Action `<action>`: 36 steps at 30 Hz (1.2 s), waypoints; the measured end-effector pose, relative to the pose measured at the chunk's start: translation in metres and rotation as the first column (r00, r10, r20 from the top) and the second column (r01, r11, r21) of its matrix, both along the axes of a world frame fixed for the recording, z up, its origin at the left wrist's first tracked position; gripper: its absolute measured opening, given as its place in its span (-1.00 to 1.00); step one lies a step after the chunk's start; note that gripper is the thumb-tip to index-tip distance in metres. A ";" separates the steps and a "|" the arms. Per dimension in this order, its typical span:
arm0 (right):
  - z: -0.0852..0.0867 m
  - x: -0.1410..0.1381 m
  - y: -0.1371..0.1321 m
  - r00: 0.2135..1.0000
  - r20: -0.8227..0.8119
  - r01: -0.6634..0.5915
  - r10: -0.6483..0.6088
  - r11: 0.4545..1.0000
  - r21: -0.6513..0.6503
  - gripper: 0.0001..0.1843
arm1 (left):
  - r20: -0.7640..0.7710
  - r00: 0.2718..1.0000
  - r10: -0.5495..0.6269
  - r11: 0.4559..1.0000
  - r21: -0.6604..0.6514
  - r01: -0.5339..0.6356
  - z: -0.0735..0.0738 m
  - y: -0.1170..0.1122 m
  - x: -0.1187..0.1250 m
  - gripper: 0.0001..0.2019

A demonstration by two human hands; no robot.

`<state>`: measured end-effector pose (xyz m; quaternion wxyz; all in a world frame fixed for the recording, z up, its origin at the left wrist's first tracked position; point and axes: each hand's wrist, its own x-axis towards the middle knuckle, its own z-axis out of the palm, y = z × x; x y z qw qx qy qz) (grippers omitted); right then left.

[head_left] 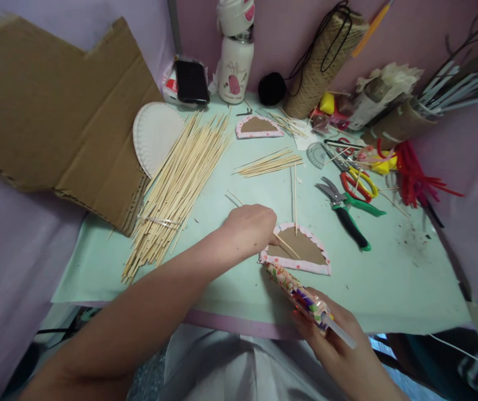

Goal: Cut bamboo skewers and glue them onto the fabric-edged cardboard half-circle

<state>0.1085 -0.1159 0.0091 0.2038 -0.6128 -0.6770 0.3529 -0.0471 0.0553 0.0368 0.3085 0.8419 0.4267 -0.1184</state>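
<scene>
My left hand [252, 225] is closed on a thin bamboo skewer [286, 245], whose end lies over a half-round cardboard piece [305, 249] edged in pink-dotted fabric. Its fingertips are mostly hidden behind the knuckles. Another skewer [295, 195] stands away from the curved edge of that same piece. In my right hand [334, 340] is a flower-patterned glue gun [299, 295] with a clear glue stick poking from its back. The gun's nozzle is near the straight edge's left corner; I cannot tell whether it touches.
A large skewer bundle [180, 189] and a cardboard sheet [67, 111] occupy the left. Farther back lie a smaller skewer pile [267, 163] and a second half-round piece [259, 127]. Green-handled pruners [343, 209] and scissors [358, 181] are at right. A bottle [235, 69] and twine cone [324, 64] stand behind.
</scene>
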 end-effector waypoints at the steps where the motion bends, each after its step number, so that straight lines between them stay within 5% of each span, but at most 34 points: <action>1: 0.000 0.000 0.000 1.000 0.000 -0.003 0.003 1.000 -0.004 -0.81 | 0.005 1.000 -0.001 1.000 0.004 0.001 -0.001 0.000 0.000 -0.73; 36: 0.003 -0.002 0.002 1.000 -0.001 0.006 -0.006 1.000 -0.031 -0.84 | 0.021 1.000 0.013 1.000 0.005 -0.013 -0.006 -0.002 -0.001 -0.76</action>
